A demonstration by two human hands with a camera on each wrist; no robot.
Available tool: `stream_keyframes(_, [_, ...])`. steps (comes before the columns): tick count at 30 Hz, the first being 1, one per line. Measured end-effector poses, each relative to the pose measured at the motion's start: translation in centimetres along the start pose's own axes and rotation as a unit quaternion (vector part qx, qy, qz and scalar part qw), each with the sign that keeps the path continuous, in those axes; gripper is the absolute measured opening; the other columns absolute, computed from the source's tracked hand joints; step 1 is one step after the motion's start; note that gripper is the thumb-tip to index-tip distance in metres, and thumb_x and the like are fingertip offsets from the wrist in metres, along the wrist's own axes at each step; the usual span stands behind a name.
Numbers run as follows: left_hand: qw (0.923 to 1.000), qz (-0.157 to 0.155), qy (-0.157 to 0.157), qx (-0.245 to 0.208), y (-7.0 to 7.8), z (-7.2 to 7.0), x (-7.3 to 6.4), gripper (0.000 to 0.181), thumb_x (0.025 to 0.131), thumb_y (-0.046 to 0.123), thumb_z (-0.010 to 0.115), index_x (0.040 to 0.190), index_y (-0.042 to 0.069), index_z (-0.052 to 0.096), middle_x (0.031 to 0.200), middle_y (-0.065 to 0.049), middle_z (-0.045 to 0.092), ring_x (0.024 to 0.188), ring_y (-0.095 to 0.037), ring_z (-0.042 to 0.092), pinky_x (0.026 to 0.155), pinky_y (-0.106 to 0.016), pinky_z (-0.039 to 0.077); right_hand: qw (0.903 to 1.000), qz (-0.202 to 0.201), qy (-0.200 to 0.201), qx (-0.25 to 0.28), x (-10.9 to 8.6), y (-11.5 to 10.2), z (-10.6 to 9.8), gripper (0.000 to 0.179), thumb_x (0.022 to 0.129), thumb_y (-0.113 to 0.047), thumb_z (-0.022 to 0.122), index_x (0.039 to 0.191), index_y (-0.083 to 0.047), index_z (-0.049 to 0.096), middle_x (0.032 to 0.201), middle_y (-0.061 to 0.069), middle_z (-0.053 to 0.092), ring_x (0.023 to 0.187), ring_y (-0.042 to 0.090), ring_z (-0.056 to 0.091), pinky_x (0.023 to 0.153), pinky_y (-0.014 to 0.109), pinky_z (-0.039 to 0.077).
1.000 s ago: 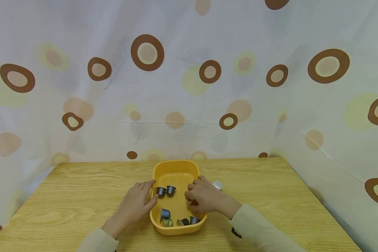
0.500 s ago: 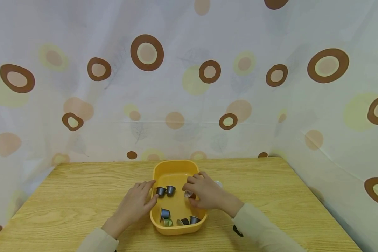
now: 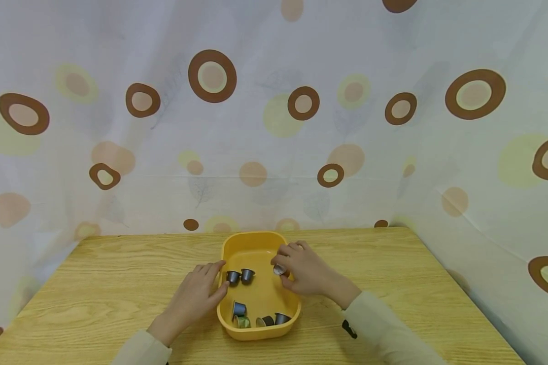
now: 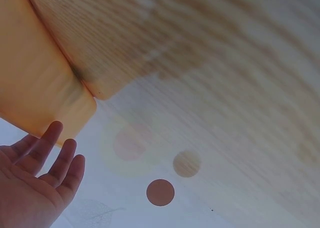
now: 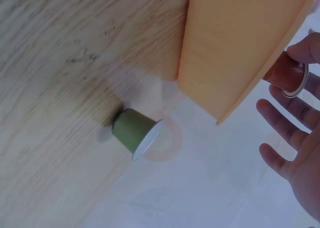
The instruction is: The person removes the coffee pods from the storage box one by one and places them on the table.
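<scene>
A brown coffee capsule (image 5: 286, 72) is pinched between the thumb and fingers of my right hand (image 3: 309, 271), over the right side of the yellow tray (image 3: 255, 333). Its pale lid faces the head camera. My left hand (image 3: 193, 296) lies along the tray's left rim, fingers loosely extended and thumb near the edge. Inside the tray, two dark capsules (image 3: 247, 276) stand near that hand. Closer to the tray's front are a blue capsule (image 3: 239, 309), a green capsule (image 3: 243, 322), a black capsule (image 3: 268, 321) and a dark grey capsule (image 3: 281, 318).
On the wooden table (image 3: 374, 263), just right of the tray, another green capsule (image 5: 132, 132) lies on its side. My right hand hides it in the head view. A patterned white sheet (image 3: 255, 126) hangs behind and beside the table.
My right hand has lifted from inside the tray toward its right rim, bringing the brown capsule up and slightly right. The left hand and tray stay where they were.
</scene>
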State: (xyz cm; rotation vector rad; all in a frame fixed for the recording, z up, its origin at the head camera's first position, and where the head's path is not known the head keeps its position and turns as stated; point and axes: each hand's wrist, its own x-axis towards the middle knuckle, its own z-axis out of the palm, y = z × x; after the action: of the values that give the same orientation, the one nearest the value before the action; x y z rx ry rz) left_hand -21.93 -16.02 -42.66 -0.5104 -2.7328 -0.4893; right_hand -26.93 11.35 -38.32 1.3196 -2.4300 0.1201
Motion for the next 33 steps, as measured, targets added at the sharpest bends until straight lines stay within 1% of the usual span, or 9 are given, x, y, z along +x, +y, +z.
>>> stream_keyframes(4, [1.0,0.001,0.0,0.003,0.0,0.0,0.0,0.045,0.089,0.033,0.054,0.127,0.008,0.05,0.117,-0.008,0.06,0.107,-0.025,0.054,0.088,-0.043,0.045,0.9998,0.017,0.004,0.011,-0.3,0.6,-0.4,0.024,0.079,-0.022,0.064,0.103,-0.019,0.06,0.095,-0.004,0.053,0.091,0.016,0.051,0.087,0.042,0.04])
stream_keyframes(9, [1.0,0.0,0.0,0.0,0.0,0.0,0.0,0.045,0.089,0.032,0.054,0.127,0.008,0.05,0.117,-0.008,0.06,0.107,-0.025,0.054,0.088,-0.043,0.045,0.9989,0.036,0.016,0.025,-0.9,1.6,-0.6,0.022,0.08,-0.02,0.063,0.102,-0.016,0.061,0.093,-0.003,0.052,0.085,0.015,0.048,0.084,0.043,0.04])
stream_keyframes(14, [1.0,-0.001,0.001,-0.001,0.1,0.0,0.0,0.045,0.089,0.032,0.054,0.127,0.008,0.05,0.117,-0.008,0.06,0.107,-0.025,0.054,0.087,-0.043,0.045,0.9974,0.058,0.026,0.035,-1.7,2.8,-0.7,0.02,0.08,-0.019,0.062,0.101,-0.016,0.062,0.091,-0.003,0.051,0.08,0.014,0.046,0.083,0.044,0.041])
stream_keyframes(20, [0.9999,-0.004,-0.005,-0.008,0.1,-0.1,0.0,0.046,0.09,0.032,0.054,0.128,0.008,0.05,0.117,-0.008,0.059,0.107,-0.025,0.054,0.088,-0.044,0.045,0.9959,0.081,0.03,0.028,-2.9,4.0,-0.3,0.018,0.079,-0.018,0.063,0.097,-0.017,0.062,0.088,-0.004,0.049,0.077,0.012,0.043,0.081,0.044,0.041])
stream_keyframes(23, [0.9999,-0.004,-0.006,-0.009,0.1,-0.1,0.0,0.046,0.09,0.033,0.054,0.128,0.008,0.05,0.117,-0.008,0.059,0.107,-0.025,0.054,0.088,-0.044,0.045,0.9946,0.091,0.034,0.035,-3.6,4.5,-0.2,0.018,0.079,-0.017,0.064,0.096,-0.015,0.063,0.086,-0.004,0.049,0.076,0.012,0.041,0.08,0.045,0.041])
stream_keyframes(27, [1.0,-0.004,-0.005,-0.005,0.2,-0.1,0.0,0.045,0.09,0.033,0.053,0.128,0.008,0.05,0.117,-0.008,0.059,0.107,-0.025,0.054,0.088,-0.043,0.045,0.9927,0.111,0.027,0.04,-4.4,5.2,0.0,0.019,0.078,-0.016,0.066,0.096,-0.013,0.064,0.086,-0.003,0.049,0.075,0.012,0.042,0.08,0.046,0.04])
stream_keyframes(30, [1.0,-0.003,-0.005,-0.003,0.1,-0.2,0.0,0.046,0.09,0.033,0.053,0.128,0.008,0.05,0.117,-0.008,0.059,0.106,-0.025,0.054,0.088,-0.043,0.045,0.9916,0.122,0.025,0.035,-4.9,5.8,0.3,0.019,0.077,-0.017,0.067,0.096,-0.014,0.064,0.085,-0.004,0.049,0.075,0.011,0.042,0.078,0.044,0.039])
stream_keyframes(33, [1.0,-0.002,-0.004,-0.003,0.1,-0.2,0.0,0.045,0.09,0.032,0.054,0.128,0.008,0.05,0.117,-0.008,0.059,0.106,-0.025,0.054,0.088,-0.043,0.045,0.9905,0.129,0.034,0.035,-5.5,6.3,0.5,0.02,0.075,-0.017,0.069,0.094,-0.013,0.064,0.083,-0.003,0.05,0.074,0.012,0.043,0.074,0.044,0.038])
